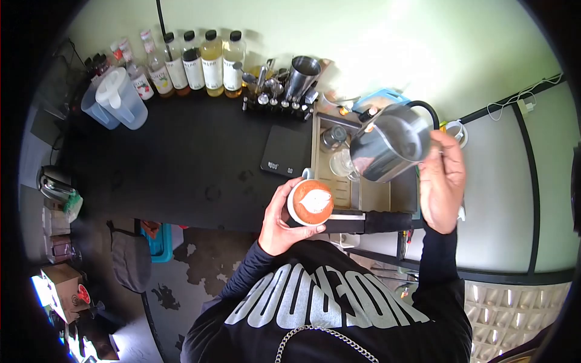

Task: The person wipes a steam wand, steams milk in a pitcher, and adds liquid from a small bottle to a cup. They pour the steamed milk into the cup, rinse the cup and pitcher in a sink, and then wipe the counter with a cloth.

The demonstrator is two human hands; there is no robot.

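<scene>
My left hand (279, 225) is wrapped around a small white cup (291, 210), thumb along its near side. The cup's handle points away from me, and inside is brown coffee (305, 213) topped with a white leaf-shaped milk pattern (315, 201). On the right, my right hand (443, 181) grips a steel milk pitcher (382, 152) from its right side, where the handle is mostly hidden by the fingers. The pitcher is raised over the sink area, tilted and slightly blurred, apart from the cup.
A black scale (284, 151) lies on the dark counter (187, 157). Behind it stand a tool rack (278, 104), a metal shaker (302, 77) and several syrup bottles (212, 63). Plastic jugs (124, 100) are at left. Glassware (342, 163) sits by the sink (376, 196).
</scene>
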